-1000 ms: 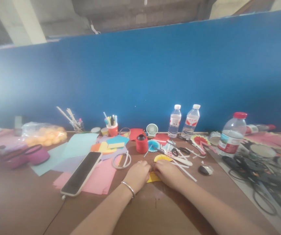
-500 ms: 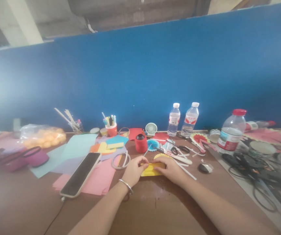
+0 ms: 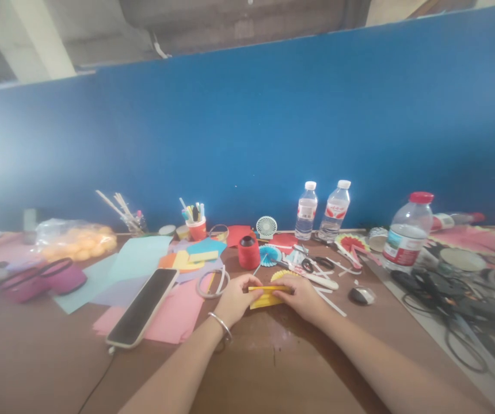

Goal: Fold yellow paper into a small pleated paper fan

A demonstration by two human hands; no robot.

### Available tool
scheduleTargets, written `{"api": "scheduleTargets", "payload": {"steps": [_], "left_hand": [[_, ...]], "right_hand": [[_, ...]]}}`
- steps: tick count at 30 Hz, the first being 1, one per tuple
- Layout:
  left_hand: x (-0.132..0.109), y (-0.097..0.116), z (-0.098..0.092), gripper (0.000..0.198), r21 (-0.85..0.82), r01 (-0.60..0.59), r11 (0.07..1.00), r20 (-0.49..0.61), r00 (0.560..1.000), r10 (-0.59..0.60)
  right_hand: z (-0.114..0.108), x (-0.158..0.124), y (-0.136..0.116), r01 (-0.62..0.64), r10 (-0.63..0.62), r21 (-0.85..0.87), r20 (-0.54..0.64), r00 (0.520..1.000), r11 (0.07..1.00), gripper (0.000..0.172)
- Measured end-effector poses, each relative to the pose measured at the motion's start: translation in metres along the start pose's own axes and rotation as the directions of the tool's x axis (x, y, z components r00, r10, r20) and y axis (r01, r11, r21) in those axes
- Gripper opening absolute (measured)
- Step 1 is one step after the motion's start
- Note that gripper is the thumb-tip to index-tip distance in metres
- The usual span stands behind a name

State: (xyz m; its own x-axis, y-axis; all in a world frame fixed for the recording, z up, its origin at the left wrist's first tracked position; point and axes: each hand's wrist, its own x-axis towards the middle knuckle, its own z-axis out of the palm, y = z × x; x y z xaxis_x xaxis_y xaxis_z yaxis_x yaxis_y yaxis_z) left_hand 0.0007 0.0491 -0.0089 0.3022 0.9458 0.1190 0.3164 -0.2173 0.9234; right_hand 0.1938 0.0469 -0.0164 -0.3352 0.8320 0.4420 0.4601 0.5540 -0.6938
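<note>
A small strip of yellow paper (image 3: 266, 299) with fold lines across it spans the space between my two hands, just above the brown table. My left hand (image 3: 239, 299), with a silver bangle on its wrist, pinches the paper's left end between thumb and fingers. At the right end, my right hand (image 3: 301, 296) grips it the same way. Behind the hands stand a red spool of thread (image 3: 248, 253) and a blue pleated paper rosette (image 3: 269, 255). A yellow pleated paper piece (image 3: 282, 275) lies partly hidden behind my right hand.
Scissors (image 3: 316, 264) and white paper strips lie beyond my right hand. A phone (image 3: 144, 307) rests on coloured paper sheets (image 3: 178, 316) at left. Water bottles (image 3: 306, 213) stand along the blue partition. Black cables (image 3: 437, 299) and a large bottle (image 3: 408, 236) are at right.
The yellow paper has tilted, and a folded upper edge now shows along its top between my fingers. Both hands stay in nearly the same place.
</note>
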Motion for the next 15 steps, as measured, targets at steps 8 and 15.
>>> {"api": "scheduleTargets", "payload": {"steps": [8,15], "left_hand": [[-0.0009,0.0021,-0.0007,0.015,0.061,-0.043,0.997,-0.021,0.999,0.045],[0.0007,0.0001,0.0004,0.009,0.112,-0.08,0.991,-0.054,0.995,0.087]], "right_hand": [[-0.0018,-0.0006,-0.0035,-0.014,0.015,-0.016,0.005,1.0,1.0,0.018],[0.0013,-0.0007,-0.0076,-0.085,0.085,-0.002,0.032,0.996,0.996,0.016]]}}
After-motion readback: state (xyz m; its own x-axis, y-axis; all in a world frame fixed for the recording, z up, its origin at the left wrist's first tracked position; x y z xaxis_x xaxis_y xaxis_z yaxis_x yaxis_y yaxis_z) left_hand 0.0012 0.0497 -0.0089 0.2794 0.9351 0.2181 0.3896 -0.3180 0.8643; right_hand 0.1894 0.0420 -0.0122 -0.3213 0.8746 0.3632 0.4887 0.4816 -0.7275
